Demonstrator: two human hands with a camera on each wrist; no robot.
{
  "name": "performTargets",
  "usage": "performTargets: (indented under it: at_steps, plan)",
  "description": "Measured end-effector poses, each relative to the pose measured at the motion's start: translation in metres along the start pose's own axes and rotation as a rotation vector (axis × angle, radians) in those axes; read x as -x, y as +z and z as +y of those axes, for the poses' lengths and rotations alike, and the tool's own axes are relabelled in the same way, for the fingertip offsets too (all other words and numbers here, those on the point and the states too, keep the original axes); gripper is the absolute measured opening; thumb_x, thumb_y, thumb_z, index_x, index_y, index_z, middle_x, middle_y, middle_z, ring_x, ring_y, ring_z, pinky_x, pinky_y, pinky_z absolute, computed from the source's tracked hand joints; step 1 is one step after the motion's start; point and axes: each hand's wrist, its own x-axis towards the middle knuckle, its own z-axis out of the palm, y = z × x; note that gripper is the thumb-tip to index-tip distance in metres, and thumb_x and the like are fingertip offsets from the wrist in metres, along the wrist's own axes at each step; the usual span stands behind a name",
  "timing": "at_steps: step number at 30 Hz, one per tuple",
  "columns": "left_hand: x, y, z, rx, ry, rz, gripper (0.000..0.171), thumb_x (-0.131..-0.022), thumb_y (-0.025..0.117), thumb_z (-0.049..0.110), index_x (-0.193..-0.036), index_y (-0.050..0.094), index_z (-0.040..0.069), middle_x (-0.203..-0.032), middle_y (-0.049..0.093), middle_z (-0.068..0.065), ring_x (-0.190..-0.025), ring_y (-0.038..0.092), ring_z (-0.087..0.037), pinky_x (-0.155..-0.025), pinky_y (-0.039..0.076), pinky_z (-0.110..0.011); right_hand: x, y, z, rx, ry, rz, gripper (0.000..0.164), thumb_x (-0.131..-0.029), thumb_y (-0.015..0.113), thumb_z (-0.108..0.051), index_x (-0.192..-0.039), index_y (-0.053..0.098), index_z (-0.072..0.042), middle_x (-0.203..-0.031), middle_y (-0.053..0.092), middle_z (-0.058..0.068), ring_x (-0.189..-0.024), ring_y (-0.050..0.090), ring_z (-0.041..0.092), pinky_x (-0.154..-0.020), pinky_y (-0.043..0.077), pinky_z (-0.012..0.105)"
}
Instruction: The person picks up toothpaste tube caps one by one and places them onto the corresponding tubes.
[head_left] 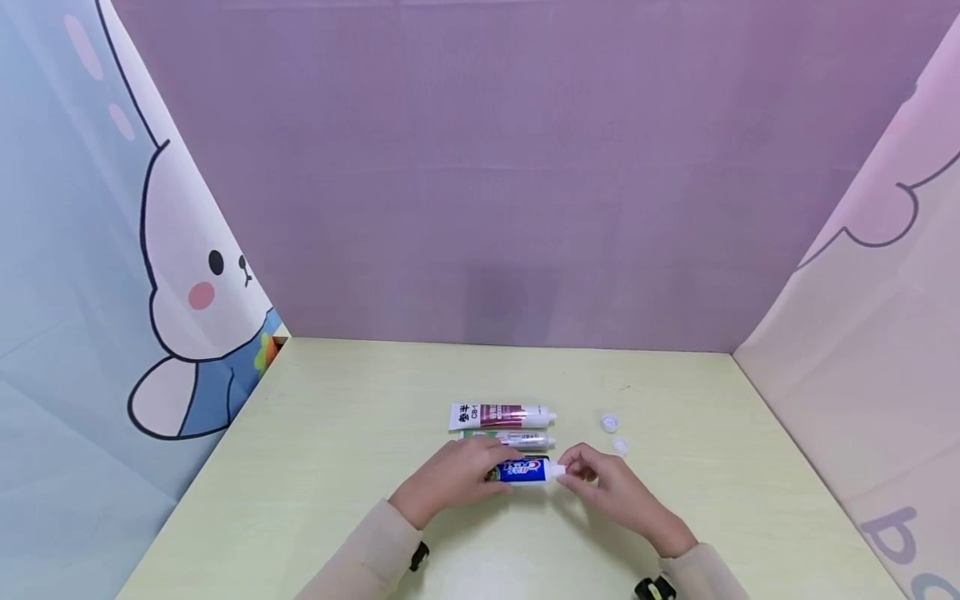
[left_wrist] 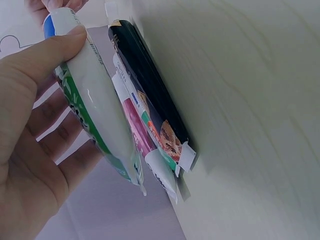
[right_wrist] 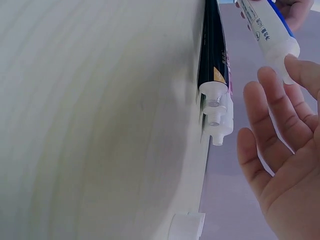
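A blue and white toothpaste tube (head_left: 522,471) lies in my left hand (head_left: 461,473), raised above the table. In the left wrist view the thumb presses the tube's white back (left_wrist: 95,90), with the fingers behind it. My right hand (head_left: 615,490) pinches the white cap end (head_left: 558,471) of this tube between thumb and fingertips. Just beyond are three more tubes side by side without caps: a black one (right_wrist: 214,50), a green and white one (head_left: 528,439), and a purple and white one (head_left: 506,416). The left hand partly hides the nearer tubes in the head view.
Two loose white caps, one farther back (head_left: 610,422) and one nearer (head_left: 620,447), lie right of the tubes on the pale table (head_left: 337,417). A purple panel (head_left: 510,167) stands behind, with printed cloth walls at left (head_left: 67,292) and right (head_left: 862,350).
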Motion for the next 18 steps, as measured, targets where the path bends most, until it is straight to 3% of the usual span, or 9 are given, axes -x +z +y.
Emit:
performTargets:
  at_steps: [4,11,18]
  plan:
    - [-0.0006,0.0003,0.0002,-0.001,0.000,-0.006,0.045,-0.089,0.077,0.036,-0.130,0.067,0.020,-0.118,0.069,0.002,-0.105,0.064,-0.011,-0.089,0.054,-0.027,0.0006,-0.0002,-0.0007,-0.017,-0.010,-0.017,0.011,-0.097,0.068,-0.017,-0.105,0.064,-0.010,-0.085,0.069,0.003,-0.076,0.061,0.007,-0.069,0.055,0.026]
    - [-0.0022,0.0013,0.0005,-0.005,-0.009,-0.018,0.046,-0.089,0.077,0.036,-0.131,0.067,0.021,-0.120,0.068,0.001,-0.108,0.063,-0.012,-0.090,0.054,-0.028,0.0004,0.0013,-0.0003,0.026,-0.033,0.051,0.021,-0.089,0.077,-0.015,-0.106,0.064,-0.014,-0.095,0.068,-0.009,-0.082,0.064,0.008,-0.071,0.056,0.030]
    - [-0.0036,0.0025,0.0004,-0.003,-0.011,-0.016,0.045,-0.089,0.078,0.036,-0.130,0.067,0.020,-0.118,0.069,0.002,-0.105,0.064,-0.012,-0.087,0.054,-0.027,-0.0013,0.0021,0.0019,0.041,-0.068,0.070,0.023,-0.085,0.080,-0.010,-0.103,0.067,-0.017,-0.098,0.069,-0.011,-0.085,0.065,0.009,-0.073,0.057,0.032]
